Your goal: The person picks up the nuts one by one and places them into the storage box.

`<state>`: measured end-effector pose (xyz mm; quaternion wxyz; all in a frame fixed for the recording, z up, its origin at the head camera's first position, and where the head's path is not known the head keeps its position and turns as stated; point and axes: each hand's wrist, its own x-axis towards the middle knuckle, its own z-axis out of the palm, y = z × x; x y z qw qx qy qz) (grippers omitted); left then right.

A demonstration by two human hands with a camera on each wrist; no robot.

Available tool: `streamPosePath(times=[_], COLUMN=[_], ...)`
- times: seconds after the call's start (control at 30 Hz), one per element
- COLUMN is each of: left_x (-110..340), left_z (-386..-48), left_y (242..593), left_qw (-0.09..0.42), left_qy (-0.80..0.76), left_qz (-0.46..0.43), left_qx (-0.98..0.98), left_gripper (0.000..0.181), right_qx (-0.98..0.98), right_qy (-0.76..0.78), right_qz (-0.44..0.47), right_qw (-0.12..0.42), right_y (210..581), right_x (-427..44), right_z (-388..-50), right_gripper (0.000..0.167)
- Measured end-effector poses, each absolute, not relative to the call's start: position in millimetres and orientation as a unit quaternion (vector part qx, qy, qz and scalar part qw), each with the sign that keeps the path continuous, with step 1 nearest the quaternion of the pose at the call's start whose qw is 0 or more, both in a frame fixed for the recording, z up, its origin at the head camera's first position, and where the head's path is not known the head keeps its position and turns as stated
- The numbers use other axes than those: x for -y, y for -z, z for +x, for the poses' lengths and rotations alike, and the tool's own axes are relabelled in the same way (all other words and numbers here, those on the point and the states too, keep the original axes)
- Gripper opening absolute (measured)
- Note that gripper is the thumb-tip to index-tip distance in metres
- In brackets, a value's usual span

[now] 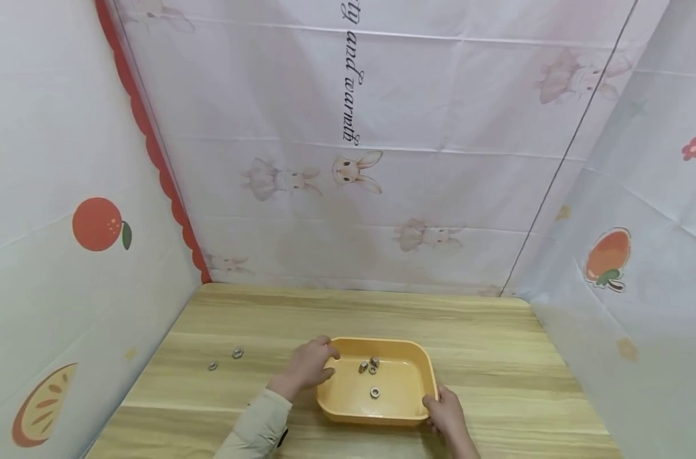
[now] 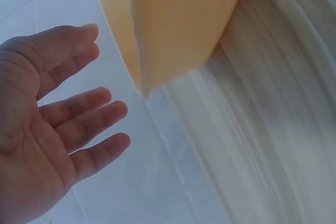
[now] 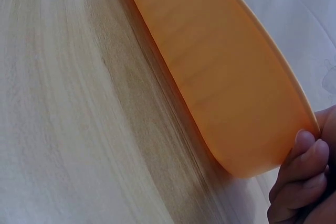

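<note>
A yellow tray (image 1: 348, 400) rests on the wooden table, holding one metal nut (image 1: 375, 393) apart from a small cluster of metal pieces (image 1: 363, 366). At its left end is my left hand (image 1: 306, 366), fingers spread and loosely bent; in the left wrist view this hand (image 2: 63, 114) shows a gap between its fingertips and the tray (image 2: 184, 24). My right hand (image 1: 448, 411) grips the tray's front right corner, thumb over the rim. The right wrist view shows curled fingers of this hand (image 3: 302, 179) against the outer wall of the tray (image 3: 220, 77).
Two metal nuts lie on the table to the left, one larger (image 1: 237, 352) and one smaller (image 1: 213, 366). Printed cloth walls (image 1: 302, 255) stand behind the table (image 1: 480, 331) and along both sides.
</note>
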<state>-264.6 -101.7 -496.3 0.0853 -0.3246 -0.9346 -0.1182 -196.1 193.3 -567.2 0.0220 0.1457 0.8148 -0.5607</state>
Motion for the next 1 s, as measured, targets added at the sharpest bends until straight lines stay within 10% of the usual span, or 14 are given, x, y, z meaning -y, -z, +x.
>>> streamPosePath(times=[1.0], left_x=[165], left_z=[-278], left_y=[523], left_qw=[0.087], left_qy=[0.140], left_qz=[-0.187], left_qx=[0.968], left_gripper=[0.022], right_qx=[-0.818], right_qy=[0.558], right_qz=[0.136], right_qw=[0.028], right_y=[568], right_x=[-201], right_z=[-208], right_gripper=[0.011])
